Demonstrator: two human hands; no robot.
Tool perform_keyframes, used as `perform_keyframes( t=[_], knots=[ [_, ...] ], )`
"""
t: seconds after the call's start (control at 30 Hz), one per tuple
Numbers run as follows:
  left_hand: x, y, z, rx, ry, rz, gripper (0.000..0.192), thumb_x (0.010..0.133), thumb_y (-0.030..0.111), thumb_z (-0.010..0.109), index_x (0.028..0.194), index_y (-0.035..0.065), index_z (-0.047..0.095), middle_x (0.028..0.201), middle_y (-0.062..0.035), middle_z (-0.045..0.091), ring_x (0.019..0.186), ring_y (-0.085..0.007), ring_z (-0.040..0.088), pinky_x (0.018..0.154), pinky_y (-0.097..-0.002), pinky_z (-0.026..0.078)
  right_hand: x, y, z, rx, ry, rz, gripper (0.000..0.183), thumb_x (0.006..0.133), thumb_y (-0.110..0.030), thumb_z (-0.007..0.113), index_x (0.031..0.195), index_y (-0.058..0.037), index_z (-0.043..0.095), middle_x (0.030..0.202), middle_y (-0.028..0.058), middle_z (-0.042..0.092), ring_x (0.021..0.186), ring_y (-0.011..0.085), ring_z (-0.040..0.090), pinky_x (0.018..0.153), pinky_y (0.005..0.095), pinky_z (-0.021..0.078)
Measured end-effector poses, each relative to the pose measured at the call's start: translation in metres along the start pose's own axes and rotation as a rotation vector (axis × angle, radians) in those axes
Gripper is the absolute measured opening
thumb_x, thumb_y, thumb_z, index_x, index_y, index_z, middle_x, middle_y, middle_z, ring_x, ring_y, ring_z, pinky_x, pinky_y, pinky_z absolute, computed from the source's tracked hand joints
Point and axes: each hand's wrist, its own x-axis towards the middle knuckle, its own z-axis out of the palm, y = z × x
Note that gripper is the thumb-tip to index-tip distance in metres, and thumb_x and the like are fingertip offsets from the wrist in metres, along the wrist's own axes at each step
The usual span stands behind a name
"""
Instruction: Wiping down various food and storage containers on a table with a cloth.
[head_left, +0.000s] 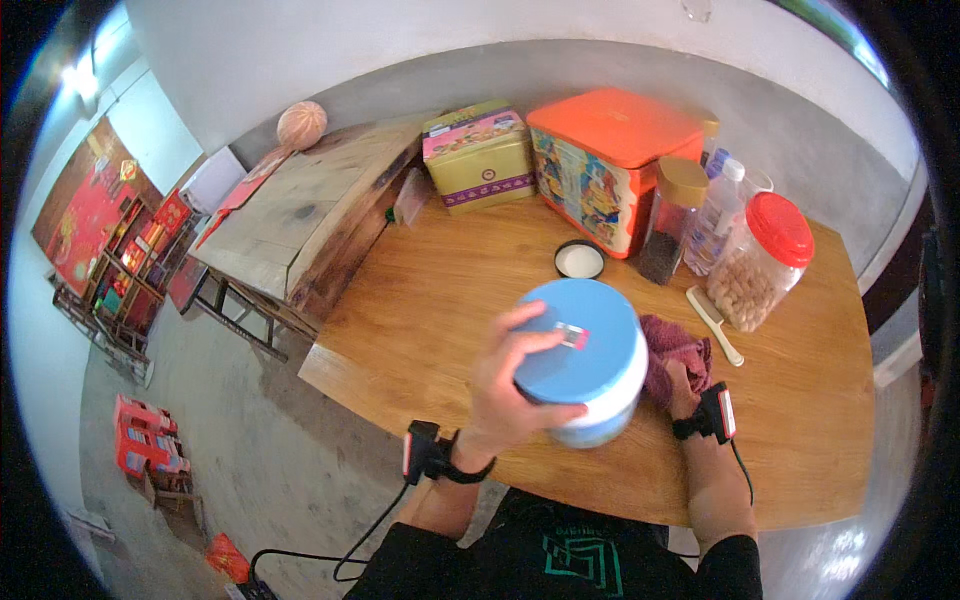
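My left hand (510, 375) grips a white plastic canister with a blue lid (585, 360), its fingers over the lid and the thumb along the side. A small label is stuck on top of the lid, and the canister's body looks blurred. My right hand (681, 390) holds a bunched dark-red cloth (671, 352) beside the canister, on the wooden table (442, 300). Part of that cloth is hidden behind the canister. Just past the canister lies a round black-rimmed lid (580, 261) with a pale inside.
Right of the cloth lies a white comb (716, 330). Behind it stand a red-lidded jar of nuts (757, 266), a plastic bottle (712, 221) and a gold-lidded jar (670, 225). An orange box (611, 150) and a gold tin (480, 161) line the back. An older wooden table (300, 210) adjoins at left.
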Motion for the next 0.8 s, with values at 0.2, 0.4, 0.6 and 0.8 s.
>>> perform_keyframes(
  t=[0.2, 0.4, 0.6, 0.8],
  knots=[
    [0.004, -0.054, -0.087, 0.526, 0.248, 0.017, 0.059, 0.05, 0.025, 0.087, 0.1, 0.0094, 0.061, 0.119, -0.0155, 0.052, 0.11, -0.0346, 0.051, 0.091, -0.044, 0.044, 0.009, -0.062, -0.012, -0.258, -0.163, -0.049, 0.038, 0.093, -0.037, 0.044, 0.112, -0.006, 0.057, 0.109, 0.0197, 0.06, 0.111, 0.0395, 0.05, 0.098, 0.0486, 0.035],
    [0.01, -0.09, -0.133, 0.596, 0.345, -0.166, 0.061, 0.058, 0.022, 0.083, 0.11, 0.0092, 0.055, 0.126, -0.0187, 0.044, 0.118, -0.0342, 0.044, 0.097, -0.0438, 0.038, 0.01, -0.057, -0.013, -0.216, -0.17, 0.022, 0.044, 0.093, -0.04, 0.044, 0.119, -0.0052, 0.054, 0.122, 0.0202, 0.053, 0.118, 0.0383, 0.046, 0.103, 0.046, 0.0311],
    [-0.002, -0.104, -0.119, 0.663, 0.402, -0.146, 0.105, 0.056, 0.028, 0.084, 0.139, 0.0091, 0.023, 0.139, -0.02, 0.027, 0.126, -0.0357, 0.035, 0.105, -0.0449, 0.031, 0.007, -0.047, -0.013, -0.234, -0.112, 0.05, 0.034, 0.091, -0.032, 0.05, 0.113, -0.0057, 0.056, 0.117, 0.0183, 0.056, 0.113, 0.0374, 0.049, 0.097, 0.0448, 0.0369],
    [-0.037, -0.124, -0.107, 0.082, 0.428, -0.309, 0.131, 0.057, 0.036, 0.087, 0.145, 0.0084, -0.006, 0.143, -0.0215, 0.022, 0.131, -0.0327, 0.03, 0.107, -0.0451, 0.029, 0.013, -0.063, -0.017, -0.217, -0.223, 0.093, 0.04, 0.09, -0.035, 0.047, 0.117, -0.007, 0.056, 0.117, 0.0172, 0.058, 0.112, 0.037, 0.05, 0.099, 0.045, 0.0363]
  ],
)
